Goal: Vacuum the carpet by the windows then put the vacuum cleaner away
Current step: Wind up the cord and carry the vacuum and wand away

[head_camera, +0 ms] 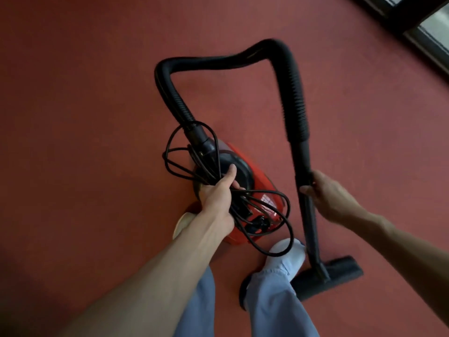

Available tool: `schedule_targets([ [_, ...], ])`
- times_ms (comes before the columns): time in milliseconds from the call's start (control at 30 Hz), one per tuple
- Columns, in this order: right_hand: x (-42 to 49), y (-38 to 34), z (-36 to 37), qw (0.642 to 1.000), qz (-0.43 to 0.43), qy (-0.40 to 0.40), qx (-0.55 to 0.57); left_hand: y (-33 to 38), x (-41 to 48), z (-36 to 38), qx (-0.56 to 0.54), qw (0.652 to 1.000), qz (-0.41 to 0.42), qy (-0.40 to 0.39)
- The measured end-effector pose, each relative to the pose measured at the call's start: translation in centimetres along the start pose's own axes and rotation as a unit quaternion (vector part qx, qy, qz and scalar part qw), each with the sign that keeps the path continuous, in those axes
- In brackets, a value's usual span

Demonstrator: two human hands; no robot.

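Red carpet (97,117) runs to dark-framed windows (427,27) at upper right.

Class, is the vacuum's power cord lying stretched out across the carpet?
No: the left hand grips the cord in bundled loops above the red vacuum body.

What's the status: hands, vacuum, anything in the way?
Left grip holds bundled cord over red vacuum. Right grip holds wand, floor head low beside shoe. Cord loop dangles over shoe, possible trip risk.
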State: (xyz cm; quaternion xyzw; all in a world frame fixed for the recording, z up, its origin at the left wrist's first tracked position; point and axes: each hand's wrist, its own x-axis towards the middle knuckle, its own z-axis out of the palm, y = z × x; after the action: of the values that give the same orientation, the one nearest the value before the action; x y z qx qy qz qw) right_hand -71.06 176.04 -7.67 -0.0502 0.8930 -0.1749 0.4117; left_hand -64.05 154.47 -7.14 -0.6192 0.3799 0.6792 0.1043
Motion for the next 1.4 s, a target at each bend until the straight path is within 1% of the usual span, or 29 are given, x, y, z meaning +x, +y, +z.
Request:
schedule_targets([
  [67,-1.2,-0.7,-1.9,0.999,-0.034,0.016,-0.007,1.3,-1.4,-0.7,0.007,1.000,0.010,-0.004],
  [133,-3.2,-2.8,-4.1,0.996,-0.078,0.009,-0.032,3.4,-3.7,-1.7,0.015,1.000,0.012,-0.007],
  [267,-8.5,-9.5,-10.9,0.989,-0.137,0.011,-0.063,10.3,-11.3,-3.8,0.027,0.999,0.029,-0.008],
  [333,-11.6,-13.2,-14.4,0.988,-0.134,0.008,-0.072,13.3,-15.1,-5.4,0.017,0.998,0.054,-0.003],
  [400,-14.7,-16.2,-17.4,0.990,-0.116,0.019,-0.078,16.1,-18.6,-7.4,-0.015,0.995,0.097,0.017],
  [467,-17.6,-19.5,-20.1,0.987,-0.129,0.026,-0.094,19.3,-22.6,-9.1,-0.040,0.993,0.104,0.025],
  [533,-20.8,-22.4,-22.0,0.983,-0.138,0.016,-0.117,21.1,-26.1,-11.2,-0.058,0.993,0.101,0.022],
  [600,-23.9,-25.4,-23.3,0.983,-0.139,0.011,-0.121,22.8,-29.6,-13.3,-0.079,0.990,0.108,0.036],
  [667,-26.5,-28.0,-24.2,0.975,-0.171,0.028,-0.140,24.4,-33.3,-14.7,-0.101,0.987,0.123,0.034],
  [767,-30.6,-31.2,-25.3,0.959,-0.218,0.013,-0.179,25.7,-39.0,-17.0,-0.112,0.984,0.133,0.045],
  [833,-32.5,-33.2,-25.8,0.951,-0.249,-0.002,-0.182,25.8,-42.9,-18.4,-0.111,0.981,0.151,0.054],
  [933,-34.4,-36.5,-26.7,0.938,-0.292,0.009,-0.184,25.6,-47.1,-20.5,-0.109,0.976,0.171,0.074],
  [1033,-37.0,-39.6,-27.0,0.921,-0.333,0.015,-0.200,24.7,-51.3,-23.3,-0.143,0.969,0.182,0.092],
  [1233,-42.2,-45.7,-26.4,0.865,-0.422,0.025,-0.271,22.6,-57.9,-28.4,-0.228,0.940,0.192,0.166],
  [1400,-46.0,-50.6,-24.1,0.813,-0.487,0.029,-0.318,21.0,-60.5,-33.6,-0.286,0.916,0.192,0.204],
])
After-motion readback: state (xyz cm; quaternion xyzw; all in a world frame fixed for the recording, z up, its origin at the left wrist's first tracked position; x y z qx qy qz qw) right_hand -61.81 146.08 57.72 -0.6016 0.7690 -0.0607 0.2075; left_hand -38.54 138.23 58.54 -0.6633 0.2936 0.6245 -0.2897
